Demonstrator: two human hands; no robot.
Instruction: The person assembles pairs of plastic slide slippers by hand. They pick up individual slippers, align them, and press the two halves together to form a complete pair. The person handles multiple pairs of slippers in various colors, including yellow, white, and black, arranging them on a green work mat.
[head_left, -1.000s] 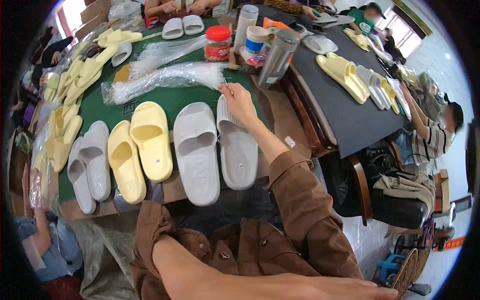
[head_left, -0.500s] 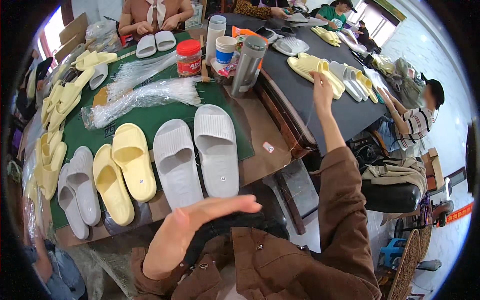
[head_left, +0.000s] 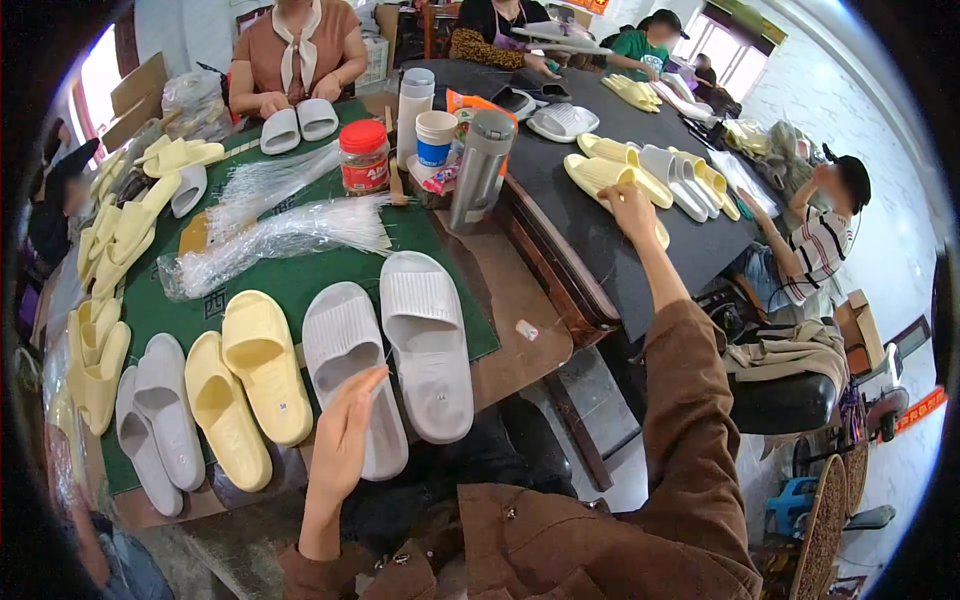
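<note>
My left hand [head_left: 343, 438] is open, its fingers stretched out over the near end of a grey ribbed slipper [head_left: 350, 325]. The matching grey slipper [head_left: 425, 345] lies just right of it, toe pointing away. My right hand [head_left: 632, 212] is raised at the far right with its fingers closed in a pinch; a small pale tip shows there, too fine to name. Behind that hand, yellow slippers [head_left: 595, 175] lie on the dark table. Left of the grey pair rest a yellow pair of slippers [head_left: 265, 365] and a smaller grey pair [head_left: 168, 405].
Bundles of clear plastic strands [head_left: 290, 235] lie on the green mat [head_left: 440, 275]. Beyond stand a red-lidded jar [head_left: 364, 160], a paper cup [head_left: 434, 140] and a steel flask [head_left: 482, 170]. Co-workers sit around the tables. A black stool [head_left: 785, 395] carries a beige cloth.
My left hand has swung from across my front to beside the grey slipper, fingers now pointing up and away. My right hand stays raised and pinched. The whole view has tilted up slightly.
</note>
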